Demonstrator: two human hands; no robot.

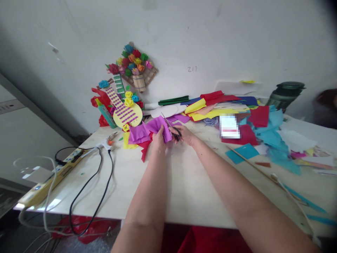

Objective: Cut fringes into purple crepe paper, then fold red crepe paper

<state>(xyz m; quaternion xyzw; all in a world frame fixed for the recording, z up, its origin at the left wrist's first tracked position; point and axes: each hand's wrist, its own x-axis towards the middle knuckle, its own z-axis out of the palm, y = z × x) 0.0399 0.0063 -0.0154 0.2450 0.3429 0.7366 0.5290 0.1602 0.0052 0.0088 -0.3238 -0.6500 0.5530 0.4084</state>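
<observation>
My left hand [159, 137] is closed on a sheet of purple crepe paper [139, 133], with the thumb on top. In my right hand [185, 135] is a pair of scissors [177, 133] with dark handles, my fingers in and around the loops. Their blades point up and to the left, at the right-hand edge of the purple paper. Whether the blades are closed is too small to tell. Red paper [144, 149] and yellow paper [129, 142] lie partly under the purple sheet, on the pale table [195, 189].
At the back left stand a guitar-shaped craft [127, 114], a green glue bottle [106, 114] and paper flowers [133, 59]. A glue gun [106, 143] with a black cord lies near the power strip [52, 179]. Coloured paper [218, 112], a stick [250, 163] and a dark bottle [285, 96] are rightward.
</observation>
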